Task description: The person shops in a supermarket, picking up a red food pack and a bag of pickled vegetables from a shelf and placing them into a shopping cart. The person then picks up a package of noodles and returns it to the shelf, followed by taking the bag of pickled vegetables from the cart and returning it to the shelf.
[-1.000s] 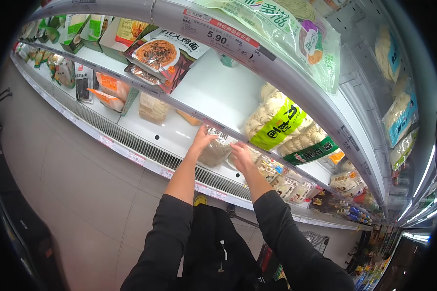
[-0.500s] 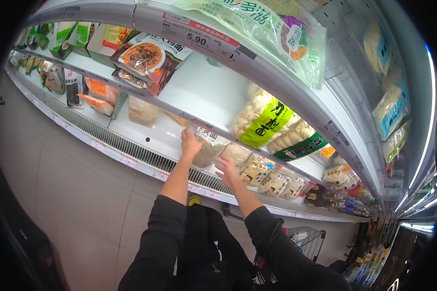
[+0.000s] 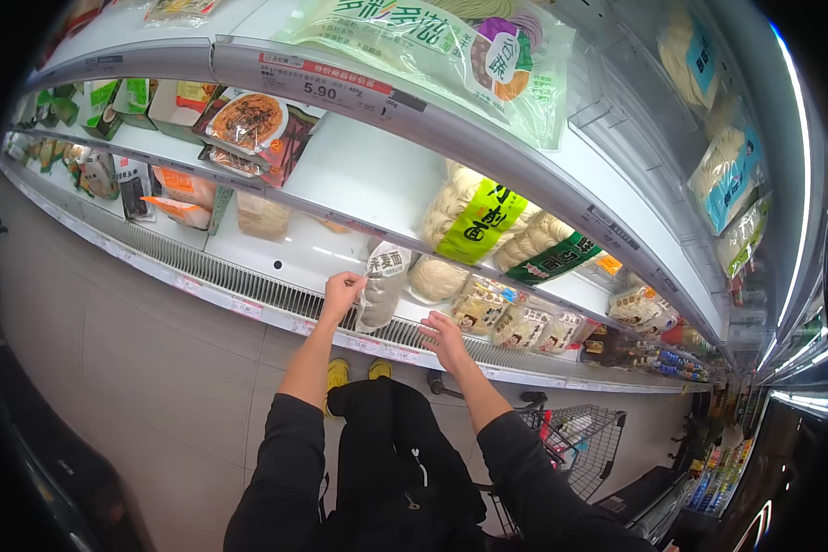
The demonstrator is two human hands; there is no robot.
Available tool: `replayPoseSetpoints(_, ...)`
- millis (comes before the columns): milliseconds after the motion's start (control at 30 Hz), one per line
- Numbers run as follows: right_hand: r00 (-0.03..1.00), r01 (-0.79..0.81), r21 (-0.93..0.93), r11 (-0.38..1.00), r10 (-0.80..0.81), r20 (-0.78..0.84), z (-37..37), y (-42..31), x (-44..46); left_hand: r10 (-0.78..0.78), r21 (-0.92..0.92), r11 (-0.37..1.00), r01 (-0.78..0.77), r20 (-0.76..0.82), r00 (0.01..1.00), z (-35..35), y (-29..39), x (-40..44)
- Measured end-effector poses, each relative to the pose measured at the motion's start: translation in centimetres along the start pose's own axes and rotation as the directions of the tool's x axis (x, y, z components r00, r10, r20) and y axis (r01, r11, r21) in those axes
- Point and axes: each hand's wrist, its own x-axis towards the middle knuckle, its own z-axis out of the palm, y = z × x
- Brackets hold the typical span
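Compared with half a second ago, the grey-brown noodle pack (image 3: 382, 287) is tipping up and sitting farther forward, over the vent grille (image 3: 239, 282) fronting the bottom shelf (image 3: 317, 262). My left hand (image 3: 343, 293) is the nearer one, pinching the pack's left edge; the pack is lying just right of it, its long axis running nearly upright in my view. My right hand (image 3: 446, 340) is hanging free, fingers loosely spread, touching nothing. Clear, crinkly film is wrapping the dull noodles in a long, soft-sided shape, while a rounder pale noodle bundle (image 3: 437, 279) is resting just beside it.
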Motion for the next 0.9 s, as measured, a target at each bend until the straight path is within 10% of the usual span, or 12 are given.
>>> replayPoseSetpoints(167, 1.0, -0.002, -0.178, 0.984, -0.003, -0.026, 0.6, -0.3, -1.7, 0.052, 0.008, 0.999, -0.051, -0.146, 0.988, 0.3, -0.1, -3.5)
replayPoseSetpoints(233, 0.999, -0.013, -0.185, 0.983, 0.004, -0.049, 1.5, -0.7, -3.0, 0.621, 0.498, 0.733, -0.463, -0.214, 0.754, 1.2, -1.2, -2.8)
replayPoseSetpoints(367, 1.0, 0.028, -0.119, 0.993, -0.028, -0.003, 1.5, 1.5, -5.5, 0.148, 0.101, 0.986, -0.136, -0.12, 0.982, 2.1, 1.3, -6.8)
replayPoseSetpoints(567, 1.0, -0.013, -0.105, 0.994, 0.01, -0.03, 0.1, 4.4, -10.3, 0.176, 0.375, 0.917, -0.138, -0.069, 0.982, -0.2, 5.0, -14.0)
replayPoseSetpoints(733, 0.957, -0.026, 0.172, 0.985, -0.025, 0.289, 0.0, 7.8, -14.5, -0.068, -0.077, 0.995, 0.071, 0.048, 0.997, -1.3, 7.6, -22.1)
replayPoseSetpoints(900, 0.984, 0.128, 0.065, 0.99, -0.135, 0.119, 0.8, 9.1, -22.4, -0.163, -0.232, 0.954, 0.188, 0.123, 0.979, 0.3, 7.8, -27.1)
